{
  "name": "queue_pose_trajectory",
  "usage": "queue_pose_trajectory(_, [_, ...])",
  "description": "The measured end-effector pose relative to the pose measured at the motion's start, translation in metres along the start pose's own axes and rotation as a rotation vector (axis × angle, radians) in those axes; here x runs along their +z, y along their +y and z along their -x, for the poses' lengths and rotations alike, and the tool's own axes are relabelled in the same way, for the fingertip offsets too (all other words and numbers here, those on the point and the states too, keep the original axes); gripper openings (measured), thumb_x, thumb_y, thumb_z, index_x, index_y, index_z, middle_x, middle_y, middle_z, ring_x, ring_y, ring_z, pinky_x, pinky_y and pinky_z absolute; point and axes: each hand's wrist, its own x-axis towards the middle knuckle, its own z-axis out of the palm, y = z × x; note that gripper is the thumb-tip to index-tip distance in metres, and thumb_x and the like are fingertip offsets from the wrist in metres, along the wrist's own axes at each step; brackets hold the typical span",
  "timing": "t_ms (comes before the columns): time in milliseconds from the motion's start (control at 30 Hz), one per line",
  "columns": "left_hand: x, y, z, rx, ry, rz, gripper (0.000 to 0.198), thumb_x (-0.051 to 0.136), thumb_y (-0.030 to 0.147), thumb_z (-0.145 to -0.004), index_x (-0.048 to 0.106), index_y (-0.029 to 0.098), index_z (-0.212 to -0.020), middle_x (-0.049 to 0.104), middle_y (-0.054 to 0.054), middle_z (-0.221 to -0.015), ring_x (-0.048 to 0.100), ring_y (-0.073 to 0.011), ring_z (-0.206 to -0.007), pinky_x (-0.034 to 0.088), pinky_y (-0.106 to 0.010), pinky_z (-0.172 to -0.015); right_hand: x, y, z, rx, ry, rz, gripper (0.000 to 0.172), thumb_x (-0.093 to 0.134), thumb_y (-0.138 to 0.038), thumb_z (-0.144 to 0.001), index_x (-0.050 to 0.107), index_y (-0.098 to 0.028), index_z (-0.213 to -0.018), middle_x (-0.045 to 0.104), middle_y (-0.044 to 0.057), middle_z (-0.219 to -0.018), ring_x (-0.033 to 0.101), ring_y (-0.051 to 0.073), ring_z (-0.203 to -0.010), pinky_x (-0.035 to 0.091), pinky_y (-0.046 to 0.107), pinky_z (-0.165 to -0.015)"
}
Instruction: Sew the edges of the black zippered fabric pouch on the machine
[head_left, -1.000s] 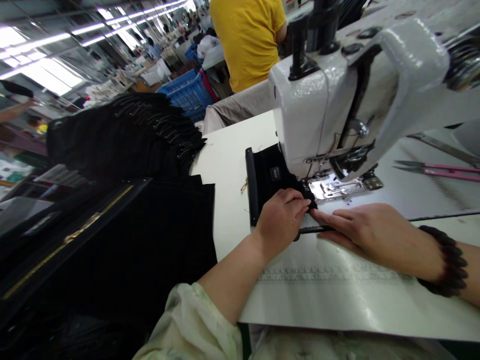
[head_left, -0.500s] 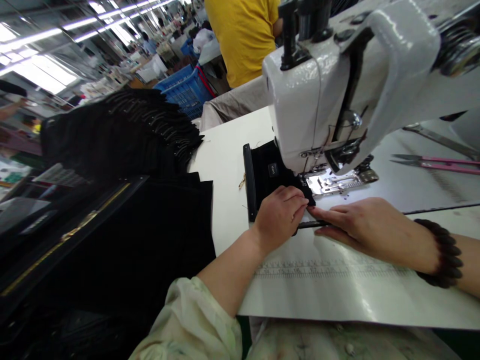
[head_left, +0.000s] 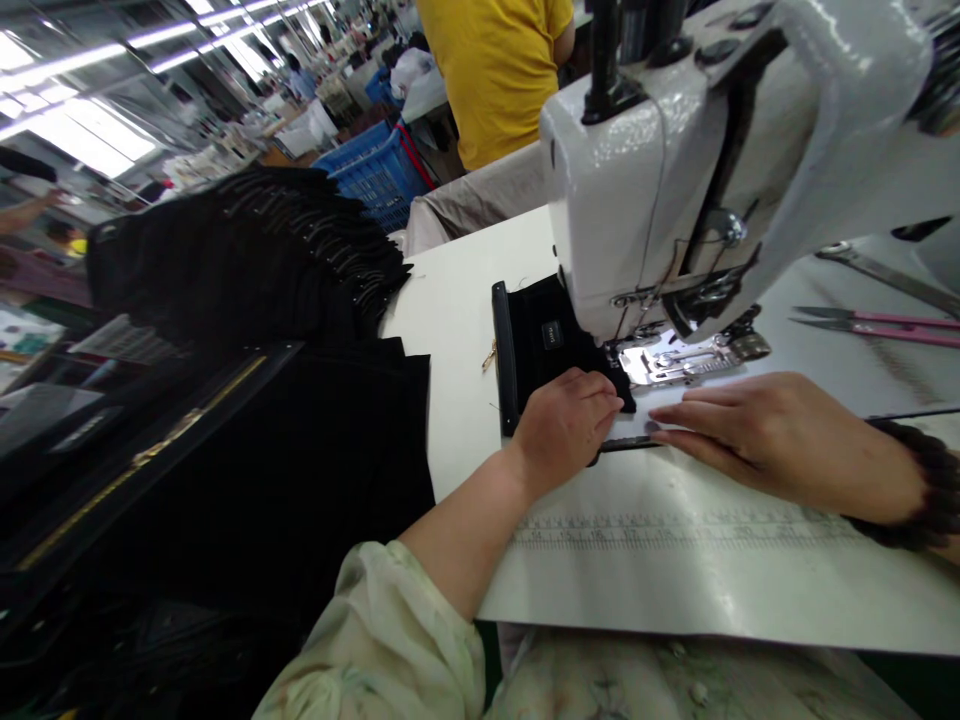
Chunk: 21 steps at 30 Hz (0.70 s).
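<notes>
With my right grip [head_left: 780,440] open just beside it, my left grip [head_left: 564,430] presses the black fabric [head_left: 544,345] near the machine foot [head_left: 690,365], pinching or not I cannot tell, and a slip could drag the cloth crooked.

R hand [head_left: 780,440]: room frontward; sewing mach. head [head_left: 637,170] blocks above.

To the left of the grip, stacked black garments [head_left: 247,490] with gold-toned zipper tape lie in a heap, and a further pile of black pieces [head_left: 247,250] with rows of metal-tipped strips sits beyond them. Pink-handled thread snips [head_left: 877,322] lie on the white tabletop [head_left: 457,420] to the right of the grip, and a printed measuring scale [head_left: 686,530] runs just below it. Well beyond the grip, a co-worker in a yellow shirt [head_left: 495,80] stands near a blue plastic crate [head_left: 375,175].
</notes>
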Motion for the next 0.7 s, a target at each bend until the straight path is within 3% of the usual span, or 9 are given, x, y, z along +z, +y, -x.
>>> queue_pose_trajectory(100, [0.002, -0.001, 0.001, -0.01, 0.022, 0.044, 0.022, 0.051, 0.017, -0.098, 0.072, 0.012, -0.092, 0.073, -0.006, -0.091, 0.066, -0.0142, -0.085, 0.056, -0.026, -0.081, 0.004, 0.0, -0.001, -0.049, 0.066, 0.052, 0.053, 0.025, -0.037, -0.107, 0.072, -0.012, -0.103, 0.074, 0.007, -0.079, 0.065, 0.016, -0.056, 0.039, 0.03, -0.05])
queue_pose_trajectory(233, [0.002, -0.001, 0.001, 0.018, -0.038, -0.007, 0.022, 0.052, 0.016, -0.098, 0.072, 0.013, -0.093, 0.072, -0.005, -0.092, 0.065, -0.015, -0.087, 0.057, -0.027, -0.082, 0.009, 0.0, 0.002, -0.045, -0.021, 0.063, 0.049, 0.027, -0.036, -0.107, 0.07, -0.013, -0.115, 0.071, 0.004, -0.072, 0.061, 0.013, -0.052, 0.035, 0.029, -0.048])
queue_pose_trajectory(400, [0.0, -0.001, 0.002, 0.024, -0.09, -0.042, 0.02, 0.052, 0.014, -0.096, 0.072, 0.013, -0.097, 0.073, -0.008, -0.109, 0.065, -0.0163, -0.098, 0.056, -0.029, -0.088, 0.01, 0.0, 0.003, -0.058, -0.044, 0.104, 0.053, 0.023, -0.036, -0.107, 0.07, -0.014, -0.114, 0.069, 0.002, -0.067, 0.057, 0.013, -0.048, 0.028, 0.031, -0.047])
queue_pose_trajectory(533, [-0.002, -0.001, 0.002, 0.067, -0.113, -0.046, 0.021, 0.052, 0.012, -0.096, 0.072, 0.012, -0.1, 0.074, -0.008, -0.109, 0.065, -0.0165, -0.099, 0.057, -0.03, -0.088, 0.011, -0.001, 0.002, -0.037, -0.055, 0.124, 0.058, 0.018, -0.038, -0.107, 0.071, -0.017, -0.108, 0.068, 0.0, -0.066, 0.057, 0.013, -0.045, 0.026, 0.031, -0.046])
queue_pose_trajectory(700, [0.002, -0.004, 0.003, 0.074, -0.055, -0.046, 0.02, 0.053, 0.009, -0.095, 0.071, 0.011, -0.102, 0.075, -0.007, -0.11, 0.065, -0.0157, -0.098, 0.058, -0.029, -0.087, 0.013, -0.003, 0.001, 0.012, -0.064, 0.126, 0.057, 0.018, -0.039, -0.107, 0.071, -0.017, -0.105, 0.066, 0.0, -0.06, 0.055, 0.013, -0.043, 0.021, 0.031, -0.046])
